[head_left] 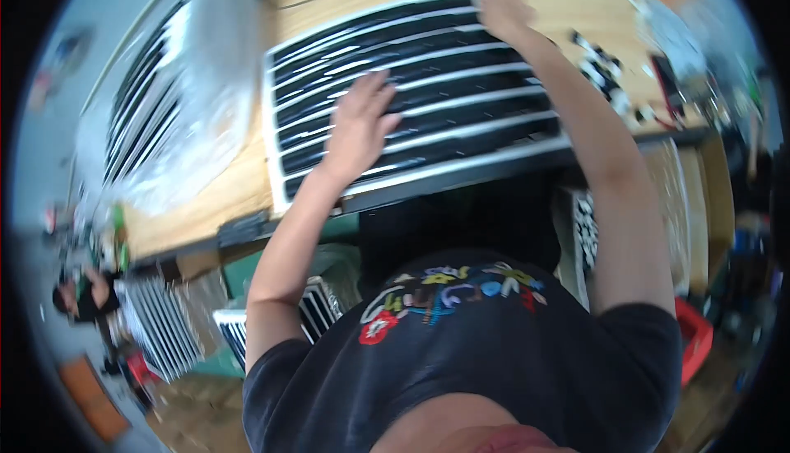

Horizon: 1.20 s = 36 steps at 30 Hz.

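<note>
A rectangular panel with black slats and a white frame point(428, 116) lies on the wooden workbench before me. My left hand point(360, 128) rests on its slats, left of the middle, palm down with fingers stretched and somewhat apart. At the panel's far right corner is my right hand point(504, 15), touching or very close to the white edge. Motion blurs that hand, so its finger position and any grip cannot be made out.
On the bench's left, clear plastic wrap point(206, 99) covers another slatted panel. Small black and white parts point(605, 70) and tools lie on the right. Below the bench stand striped panels point(160, 325) and a cardboard box point(714, 198). A person point(86, 292) is far left.
</note>
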{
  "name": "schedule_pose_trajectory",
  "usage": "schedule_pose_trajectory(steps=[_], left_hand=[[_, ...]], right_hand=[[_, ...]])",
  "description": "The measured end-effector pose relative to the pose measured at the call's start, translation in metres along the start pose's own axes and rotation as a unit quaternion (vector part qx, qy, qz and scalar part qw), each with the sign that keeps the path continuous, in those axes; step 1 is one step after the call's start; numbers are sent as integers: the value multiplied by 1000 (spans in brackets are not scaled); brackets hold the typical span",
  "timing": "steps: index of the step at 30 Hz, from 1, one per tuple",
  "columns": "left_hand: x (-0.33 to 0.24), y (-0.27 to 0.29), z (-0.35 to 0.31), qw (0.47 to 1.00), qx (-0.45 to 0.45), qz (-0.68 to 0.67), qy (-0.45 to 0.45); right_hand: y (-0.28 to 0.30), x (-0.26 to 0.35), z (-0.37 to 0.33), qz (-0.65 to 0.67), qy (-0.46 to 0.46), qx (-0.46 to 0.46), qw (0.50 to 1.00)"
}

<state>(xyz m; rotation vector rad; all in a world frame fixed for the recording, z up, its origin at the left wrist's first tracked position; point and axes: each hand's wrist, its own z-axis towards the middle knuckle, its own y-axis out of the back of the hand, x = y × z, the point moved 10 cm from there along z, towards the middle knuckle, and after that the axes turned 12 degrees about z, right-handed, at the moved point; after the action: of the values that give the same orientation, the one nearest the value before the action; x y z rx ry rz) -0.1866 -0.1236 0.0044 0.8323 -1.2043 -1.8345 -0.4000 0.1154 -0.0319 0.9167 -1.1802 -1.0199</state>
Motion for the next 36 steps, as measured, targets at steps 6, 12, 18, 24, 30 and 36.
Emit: schedule_pose_trajectory(steps=[6,12,18,24,30,36], left_hand=[[104,135,27,947,-317,17,49],[333,249,26,920,-148,285,225],[429,226,58,943,-30,264,200],[415,186,151,938,-37,321,126],[516,118,165,919,142,361,66],[582,128,199,922,156,348,60]], right_hand=[[66,-39,-54,124,125,-150,973],[103,-63,-126,315,129,-99,935],[114,-119,-180,377,42,-94,920],[133,-143,-231,319,-30,-105,941],[164,-121,-250,236,-32,-135,962],[160,-172,-272,265,-136,-173,939]])
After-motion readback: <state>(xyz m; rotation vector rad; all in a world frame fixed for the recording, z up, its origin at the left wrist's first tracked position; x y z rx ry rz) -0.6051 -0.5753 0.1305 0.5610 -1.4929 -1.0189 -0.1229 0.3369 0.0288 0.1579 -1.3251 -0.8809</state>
